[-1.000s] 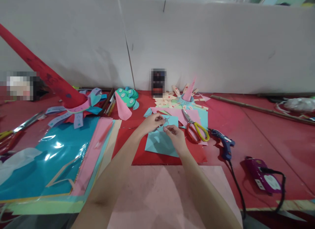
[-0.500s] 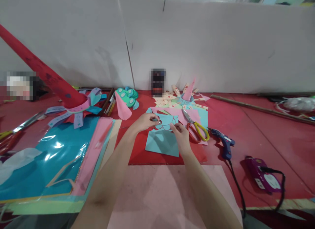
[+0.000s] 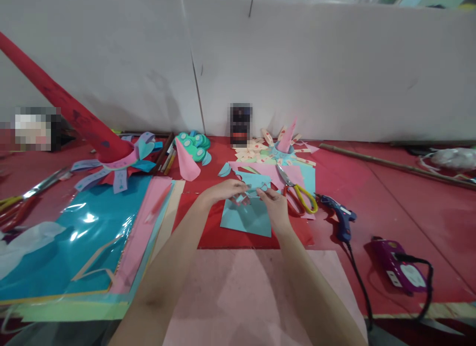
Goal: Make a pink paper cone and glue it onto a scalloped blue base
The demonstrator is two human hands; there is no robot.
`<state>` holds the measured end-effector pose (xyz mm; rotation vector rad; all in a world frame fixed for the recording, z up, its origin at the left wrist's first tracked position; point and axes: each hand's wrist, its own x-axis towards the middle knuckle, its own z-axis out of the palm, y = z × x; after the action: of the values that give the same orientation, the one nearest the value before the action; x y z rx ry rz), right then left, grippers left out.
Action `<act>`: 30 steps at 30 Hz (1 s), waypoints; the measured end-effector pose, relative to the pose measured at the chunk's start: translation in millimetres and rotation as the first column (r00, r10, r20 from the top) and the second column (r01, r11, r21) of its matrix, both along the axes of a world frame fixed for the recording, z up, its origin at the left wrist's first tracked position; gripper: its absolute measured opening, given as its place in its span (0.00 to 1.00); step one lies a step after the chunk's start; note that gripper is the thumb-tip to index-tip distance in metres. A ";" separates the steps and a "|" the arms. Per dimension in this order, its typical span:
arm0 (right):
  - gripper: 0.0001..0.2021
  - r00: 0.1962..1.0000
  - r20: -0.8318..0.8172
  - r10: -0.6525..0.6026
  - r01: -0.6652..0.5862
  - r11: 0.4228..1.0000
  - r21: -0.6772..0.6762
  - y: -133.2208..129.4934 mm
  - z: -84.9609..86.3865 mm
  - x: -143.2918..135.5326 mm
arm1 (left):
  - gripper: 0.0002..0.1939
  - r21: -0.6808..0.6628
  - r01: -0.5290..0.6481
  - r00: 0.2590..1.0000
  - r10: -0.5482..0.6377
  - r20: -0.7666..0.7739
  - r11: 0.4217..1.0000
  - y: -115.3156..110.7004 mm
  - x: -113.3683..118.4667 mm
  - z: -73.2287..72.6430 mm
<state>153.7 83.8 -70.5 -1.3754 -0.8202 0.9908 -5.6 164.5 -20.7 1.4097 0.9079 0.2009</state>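
My left hand (image 3: 235, 190) is closed at the left end of a small light-blue paper cutout (image 3: 254, 191); its fingertips are partly hidden. The fingers of my right hand (image 3: 274, 201) pinch the cutout's right end. Just below lies a light-blue paper sheet (image 3: 246, 219) on a red sheet (image 3: 208, 232). Behind the hands is more blue paper (image 3: 256, 178) with a scalloped edge. Scissors (image 3: 297, 188) with one red and one yellow handle rest right of my right hand. A small blue leaf-shaped piece (image 3: 224, 169) lies behind my left hand.
A blue glue gun (image 3: 342, 214) and a purple power strip (image 3: 399, 266) with a cord are at the right. Pink cones (image 3: 187, 160) and green discs (image 3: 195, 145) stand behind. A long red cone (image 3: 74, 108) leans left above a shiny blue package (image 3: 92, 232).
My left hand has moved slightly right and down, its fingers now lower at the paper. The blue cutout has shifted and tilted between the hands, and the blue leaf-shaped piece shows more fully.
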 end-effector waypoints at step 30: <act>0.22 0.917 0.023 0.398 -0.392 0.910 -0.135 -0.7 2.4 7.0 | 0.13 0.519 -0.488 0.860 0.489 0.148 0.701 -28.4 -11.6 -35.0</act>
<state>160.7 83.1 -68.0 -1.3742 -1.1184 1.3453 -17.2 136.1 -55.7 1.6493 1.2858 0.9320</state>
